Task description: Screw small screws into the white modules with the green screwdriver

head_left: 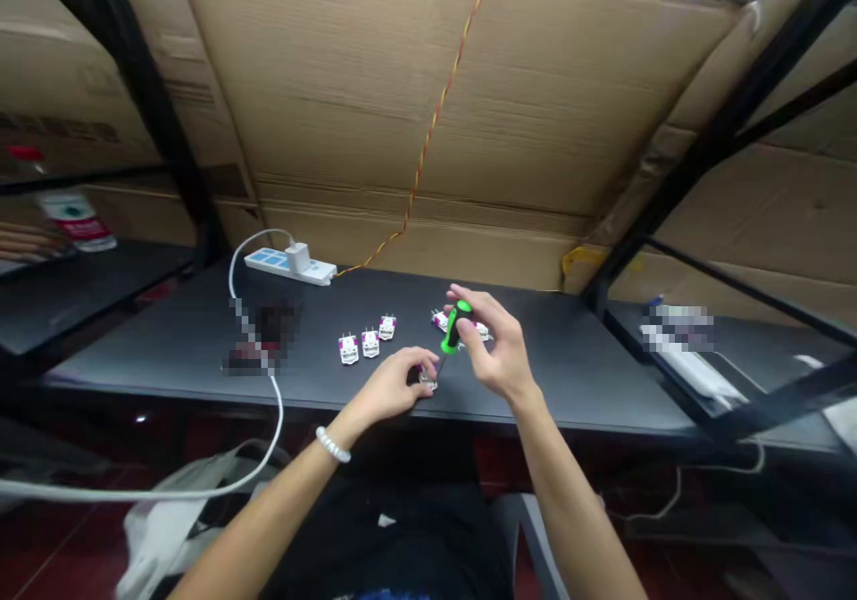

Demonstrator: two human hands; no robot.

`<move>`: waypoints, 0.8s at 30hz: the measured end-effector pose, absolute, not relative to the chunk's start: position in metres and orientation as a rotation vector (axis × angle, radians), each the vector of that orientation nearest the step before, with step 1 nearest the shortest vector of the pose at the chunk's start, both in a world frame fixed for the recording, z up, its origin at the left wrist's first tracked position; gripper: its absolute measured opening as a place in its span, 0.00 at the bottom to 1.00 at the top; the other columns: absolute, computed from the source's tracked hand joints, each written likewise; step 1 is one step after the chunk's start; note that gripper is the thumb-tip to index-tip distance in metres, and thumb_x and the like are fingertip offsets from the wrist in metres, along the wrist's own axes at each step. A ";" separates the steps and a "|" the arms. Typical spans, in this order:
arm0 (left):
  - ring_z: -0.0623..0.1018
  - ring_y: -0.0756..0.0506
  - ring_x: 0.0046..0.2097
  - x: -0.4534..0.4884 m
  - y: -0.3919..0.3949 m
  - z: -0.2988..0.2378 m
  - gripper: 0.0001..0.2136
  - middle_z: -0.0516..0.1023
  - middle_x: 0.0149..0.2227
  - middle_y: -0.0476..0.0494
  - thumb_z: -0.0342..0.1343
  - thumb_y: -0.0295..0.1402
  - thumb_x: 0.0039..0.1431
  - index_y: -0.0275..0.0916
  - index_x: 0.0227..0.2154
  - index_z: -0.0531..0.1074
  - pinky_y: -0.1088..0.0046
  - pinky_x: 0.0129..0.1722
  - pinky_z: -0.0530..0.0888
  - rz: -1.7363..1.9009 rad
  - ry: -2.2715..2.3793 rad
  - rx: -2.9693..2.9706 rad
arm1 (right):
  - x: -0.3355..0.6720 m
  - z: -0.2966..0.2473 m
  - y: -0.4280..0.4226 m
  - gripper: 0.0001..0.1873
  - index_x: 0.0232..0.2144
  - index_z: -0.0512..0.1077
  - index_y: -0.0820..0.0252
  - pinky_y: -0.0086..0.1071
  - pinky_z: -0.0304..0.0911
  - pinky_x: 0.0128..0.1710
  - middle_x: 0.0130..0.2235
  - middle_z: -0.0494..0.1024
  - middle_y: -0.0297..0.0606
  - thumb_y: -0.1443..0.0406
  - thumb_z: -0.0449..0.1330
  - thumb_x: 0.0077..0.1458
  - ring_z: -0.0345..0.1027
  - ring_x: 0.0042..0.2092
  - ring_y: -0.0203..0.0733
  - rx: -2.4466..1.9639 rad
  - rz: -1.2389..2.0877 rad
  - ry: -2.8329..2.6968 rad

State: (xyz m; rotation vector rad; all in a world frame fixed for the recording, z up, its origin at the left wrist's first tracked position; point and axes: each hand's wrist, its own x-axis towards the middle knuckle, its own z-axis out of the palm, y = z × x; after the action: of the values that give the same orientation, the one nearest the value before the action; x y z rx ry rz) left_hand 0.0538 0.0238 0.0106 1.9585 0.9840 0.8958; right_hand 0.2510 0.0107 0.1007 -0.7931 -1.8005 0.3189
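Observation:
My right hand [494, 343] is closed round the green and black handle of a screwdriver [458, 325], held at a tilt. Its metal shaft points down to a small white-and-purple pronged part [427, 381]. My left hand [396, 380] pinches that part against the black tabletop near the front edge; the fingers partly cover it. Left of the hands lie similar parts: one part [348, 348], a second part [370, 342] and a third part [387, 327]. Behind the screwdriver sits another pronged part [440, 320], and one more part [482, 331] is half hidden by my right hand.
At the back left lies a white power strip [268, 262] with a white plug [298, 257] in it. A white cable [277, 421] crosses the table's left side. A red-and-yellow twisted wire [428, 136] runs up the cardboard. Black metal posts [619, 247] stand at both sides.

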 end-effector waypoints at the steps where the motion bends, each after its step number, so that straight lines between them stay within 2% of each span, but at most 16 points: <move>1: 0.80 0.39 0.55 0.054 0.024 0.011 0.10 0.83 0.52 0.41 0.67 0.19 0.51 0.40 0.31 0.77 0.60 0.61 0.73 0.898 0.984 1.956 | 0.252 0.099 0.010 0.21 0.62 0.74 0.50 0.45 0.79 0.51 0.58 0.80 0.46 0.57 0.58 0.71 0.81 0.52 0.49 -0.760 0.437 -1.808; 3: 0.80 0.39 0.55 0.054 0.024 0.010 0.10 0.83 0.53 0.41 0.68 0.19 0.50 0.40 0.31 0.77 0.61 0.60 0.73 0.903 0.982 1.944 | 0.254 0.098 0.008 0.21 0.63 0.73 0.51 0.47 0.78 0.55 0.59 0.80 0.46 0.57 0.56 0.72 0.81 0.54 0.51 -0.730 0.619 -1.785; 5: 0.80 0.39 0.56 0.053 0.024 0.009 0.10 0.83 0.53 0.40 0.68 0.19 0.50 0.40 0.31 0.77 0.60 0.61 0.72 0.910 0.977 1.942 | 0.254 0.100 0.008 0.18 0.59 0.75 0.52 0.44 0.79 0.51 0.54 0.82 0.44 0.56 0.58 0.71 0.81 0.50 0.48 -0.738 0.647 -1.768; 9: 0.80 0.38 0.56 0.053 0.026 0.008 0.11 0.83 0.53 0.41 0.68 0.19 0.50 0.40 0.32 0.77 0.59 0.62 0.72 0.904 0.980 1.961 | 0.246 0.105 0.011 0.09 0.44 0.79 0.53 0.35 0.73 0.38 0.41 0.78 0.37 0.58 0.67 0.63 0.73 0.38 0.40 -0.855 0.335 -1.774; 11: 0.80 0.39 0.54 0.053 0.026 0.009 0.11 0.83 0.53 0.41 0.68 0.19 0.49 0.40 0.32 0.77 0.60 0.60 0.73 0.901 0.987 1.960 | 0.241 0.104 0.013 0.06 0.41 0.77 0.54 0.35 0.69 0.36 0.38 0.74 0.36 0.60 0.68 0.62 0.69 0.36 0.40 -0.910 0.160 -1.749; 14: 0.81 0.40 0.53 0.053 0.025 0.009 0.11 0.83 0.53 0.41 0.68 0.18 0.50 0.40 0.32 0.77 0.61 0.59 0.74 0.905 0.978 1.960 | 0.238 0.099 0.014 0.05 0.43 0.75 0.55 0.37 0.71 0.39 0.39 0.73 0.38 0.61 0.63 0.66 0.71 0.39 0.42 -0.934 0.013 -1.712; 16: 0.81 0.40 0.52 0.053 0.025 0.009 0.10 0.83 0.53 0.41 0.68 0.18 0.50 0.39 0.32 0.77 0.61 0.59 0.74 0.907 0.979 1.955 | 0.240 0.097 0.012 0.08 0.47 0.75 0.55 0.42 0.73 0.46 0.44 0.75 0.42 0.61 0.60 0.68 0.73 0.45 0.46 -0.918 0.013 -1.720; 18: 0.81 0.40 0.53 0.053 0.025 0.008 0.10 0.83 0.53 0.41 0.68 0.19 0.49 0.39 0.31 0.77 0.61 0.60 0.73 0.908 0.981 1.947 | 0.246 0.097 0.010 0.13 0.53 0.73 0.54 0.46 0.72 0.56 0.52 0.77 0.46 0.61 0.54 0.71 0.74 0.55 0.50 -0.849 0.132 -1.789; 20: 0.81 0.39 0.53 0.053 0.025 0.009 0.10 0.83 0.53 0.41 0.68 0.19 0.50 0.40 0.31 0.77 0.61 0.60 0.73 0.905 0.984 1.949 | 0.252 0.099 0.007 0.18 0.60 0.71 0.52 0.47 0.71 0.60 0.60 0.77 0.45 0.62 0.50 0.73 0.74 0.60 0.50 -0.771 0.345 -1.854; 22: 0.81 0.39 0.54 0.053 0.025 0.008 0.10 0.83 0.53 0.41 0.68 0.20 0.50 0.40 0.31 0.77 0.61 0.60 0.73 0.905 0.984 1.955 | 0.257 0.101 0.006 0.19 0.62 0.70 0.50 0.44 0.75 0.56 0.59 0.79 0.43 0.61 0.52 0.73 0.78 0.56 0.47 -0.747 0.498 -1.850; 24: 0.81 0.39 0.54 0.053 0.026 0.008 0.10 0.83 0.53 0.41 0.68 0.20 0.50 0.40 0.32 0.78 0.60 0.60 0.73 0.908 0.984 1.958 | 0.258 0.104 0.007 0.16 0.58 0.74 0.50 0.41 0.76 0.49 0.52 0.83 0.41 0.61 0.58 0.71 0.80 0.48 0.45 -0.789 0.473 -1.817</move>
State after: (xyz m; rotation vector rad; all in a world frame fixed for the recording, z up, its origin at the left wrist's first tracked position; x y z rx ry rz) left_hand 0.0529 0.0257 0.0078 1.9576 0.9843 0.9081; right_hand 0.2583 0.0067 0.1041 -0.7888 -1.8168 0.4731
